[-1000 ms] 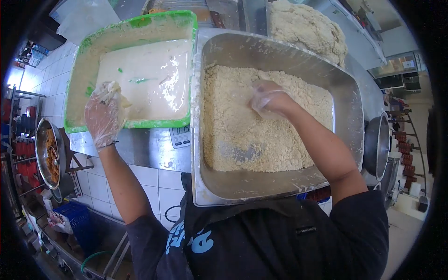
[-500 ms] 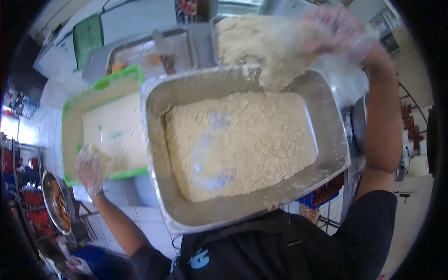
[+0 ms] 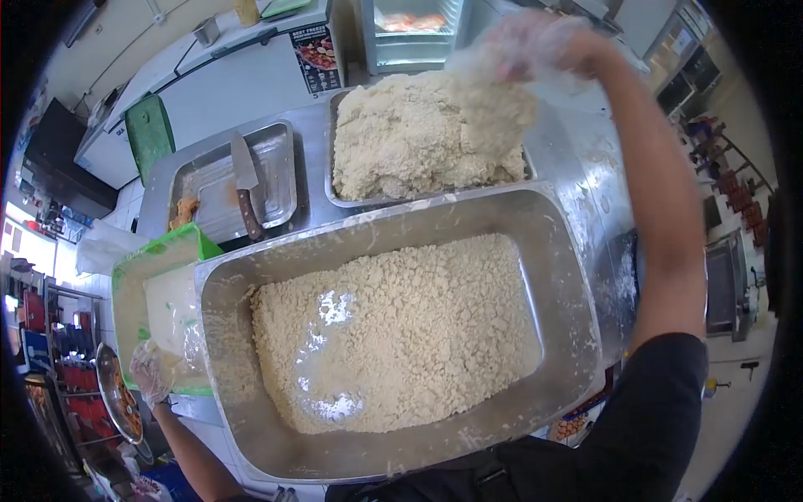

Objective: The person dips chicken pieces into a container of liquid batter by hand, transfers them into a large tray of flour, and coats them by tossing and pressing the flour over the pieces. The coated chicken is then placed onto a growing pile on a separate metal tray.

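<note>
My right hand [image 3: 535, 50], in a clear plastic glove, is smeared by motion above the back tray. A blurred cloud of pale flour or crumbs [image 3: 493, 105] hangs below it, over a heaped floury pile [image 3: 401, 138] in that tray. Whether its fingers are closed cannot be made out. My left hand [image 3: 150, 375], also gloved, is at the near left end of a green-rimmed bin [image 3: 127, 289] holding white liquid batter [image 3: 171, 309]. Its fingers are partly hidden by the loose glove. Between my hands stands a deep metal tub [image 3: 565, 276] with lumpy flour [image 3: 401, 335] inside.
Behind the tub, a shallow metal tray [image 3: 280, 180] bears a knife [image 3: 245, 180] and a small orange-brown piece [image 3: 184, 211]. A steel bowl of food [image 3: 120, 393] stands at the left. Farther back are a white chest freezer [image 3: 242, 92] and an open-fronted cooler [image 3: 414, 38].
My right hand has moved left over the floury pile, with pale flour beneath it. My left hand stays by the green bin. The view has tilted up, so the back tray shows more fully.
</note>
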{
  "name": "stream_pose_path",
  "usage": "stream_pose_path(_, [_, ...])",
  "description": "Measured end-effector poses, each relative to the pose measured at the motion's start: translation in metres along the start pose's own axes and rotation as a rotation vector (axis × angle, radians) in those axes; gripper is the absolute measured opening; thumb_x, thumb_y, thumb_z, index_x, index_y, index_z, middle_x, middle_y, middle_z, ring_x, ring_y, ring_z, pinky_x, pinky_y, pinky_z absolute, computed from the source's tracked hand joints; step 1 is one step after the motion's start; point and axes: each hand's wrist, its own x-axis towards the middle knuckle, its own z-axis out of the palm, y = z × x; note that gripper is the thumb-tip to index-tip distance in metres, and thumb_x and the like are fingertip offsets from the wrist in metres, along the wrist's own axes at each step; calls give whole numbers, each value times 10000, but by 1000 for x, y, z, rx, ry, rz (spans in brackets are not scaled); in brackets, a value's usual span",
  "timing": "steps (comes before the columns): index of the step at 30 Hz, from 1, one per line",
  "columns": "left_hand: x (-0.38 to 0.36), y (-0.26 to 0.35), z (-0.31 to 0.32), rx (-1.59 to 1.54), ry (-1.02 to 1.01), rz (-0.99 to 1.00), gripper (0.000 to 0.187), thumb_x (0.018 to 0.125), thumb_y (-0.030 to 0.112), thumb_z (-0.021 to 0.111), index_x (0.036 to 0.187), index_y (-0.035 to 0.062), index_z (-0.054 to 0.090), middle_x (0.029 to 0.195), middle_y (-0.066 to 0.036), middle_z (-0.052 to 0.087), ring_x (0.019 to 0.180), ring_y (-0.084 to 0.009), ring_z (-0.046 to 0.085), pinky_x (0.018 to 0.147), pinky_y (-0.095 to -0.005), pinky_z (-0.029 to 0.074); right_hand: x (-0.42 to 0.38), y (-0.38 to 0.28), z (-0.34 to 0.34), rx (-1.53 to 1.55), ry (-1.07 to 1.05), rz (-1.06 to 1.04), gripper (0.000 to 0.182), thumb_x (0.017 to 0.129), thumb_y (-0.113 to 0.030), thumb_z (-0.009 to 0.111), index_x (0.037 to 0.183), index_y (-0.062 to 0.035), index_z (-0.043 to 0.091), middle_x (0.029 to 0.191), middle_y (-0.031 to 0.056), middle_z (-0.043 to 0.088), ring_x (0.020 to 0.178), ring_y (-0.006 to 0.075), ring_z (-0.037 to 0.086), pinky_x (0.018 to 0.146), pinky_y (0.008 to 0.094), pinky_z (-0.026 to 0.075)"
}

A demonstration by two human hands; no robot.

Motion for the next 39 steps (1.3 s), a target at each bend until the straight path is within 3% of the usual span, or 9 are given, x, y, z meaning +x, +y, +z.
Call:
stream_pose_path(8, [6, 4, 0, 12, -145, -156, 247, 683, 184, 515, 893, 63, 562, 936, -115, 550, 911, -268, 497, 819, -344, 376, 86, 86, 53, -391, 548, -212, 315, 777, -260, 443, 966, -22, 524, 925, 105, 556, 773, 240, 527, 702, 334, 419])
stream_pose_path(12, [-10, -9, 17, 73, 12, -110, 261, 720, 222, 511, 906, 45, 559, 938, -125, 547, 909, -277, 496, 825, -346, 367, 82, 72, 95, -642, 344, -36, 347, 761, -242, 476, 1050, -54, 442, 1023, 102, 486, 851, 228, 476, 753, 323, 379])
stream_pose_path(13, [1, -12, 13, -501, -177, -448, 305, 726, 241, 516, 946, 31, 544, 986, -144, 528, 948, -289, 480, 851, -348, 348, 81, 73, 97, -627, 306, -3, 367, 755, -246, 484, 1064, -58, 422, 1040, 102, 470, 870, 228, 464, 766, 322, 369])
stream_pose_path(17, [5, -26, 8, -515, -157, -190, 301, 740, 212, 488, 981, 38, 536, 1069, -175, 486, 1010, -313, 443, 905, -341, 305, 57, 48, 63, -556, 275, 77, 465, 731, -259, 517, 1120, -74, 340, 1107, 104, 406, 946, 231, 415, 818, 320, 329])
stream_pose_path(24, [30, -64, -40, -430, 36, 632, 541, 650, 156, 536, 1166, 103, 381, 1307, -201, 186, 1191, -335, 228, 970, -372, 222, -20, -160, 91, -229, 262, -337, 674, 690, -283, 575, 1219, -103, 198, 1225, 107, 295, 1079, 234, 329, 910, 317, 258])
stream_pose_path(31, [21, -74, -61, -678, -140, 510, 398, 766, 191, 462, 1120, 27, 384, 1257, -199, 267, 1105, -297, 360, 921, -329, 297, 10, -362, 287, -141, -196, -627, 888, 648, -315, 619, 1304, -132, 49, 1325, 128, 195, 1199, 257, 243, 992, 313, 186])
stream_pose_path(34, [13, -86, -39, -595, 50, 538, 358, 800, 227, 422, 1084, 9, 407, 1176, -200, 376, 1039, -288, 418, 870, -325, 345, 53, -403, 360, 140, -219, -591, 734, 645, -225, 618, 1270, -155, 237, 1212, 128, 379, 1128, 263, 342, 935, 359, 278])
stream_pose_path(36, [10, -98, -21, -652, -53, 496, 366, 731, 144, 481, 1070, 28, 406, 1187, -196, 354, 1082, -299, 369, 911, -336, 305, 90, -420, 384, -226, -384, -637, 562, 671, -218, 577, 1191, -135, 379, 1100, 137, 466, 995, 253, 447, 857, 365, 336])
stream_pose_path(39, [6, -101, -39, -647, -279, 445, 427, 680, 130, 537, 1077, 47, 404, 1159, -190, 368, 1079, -304, 362, 923, -343, 292, 95, -420, 401, -283, 138, -1069, 271, 701, -167, 528, 956, -79, 549, 962, 158, 542, 867, 269, 517, 762, 363, 397])
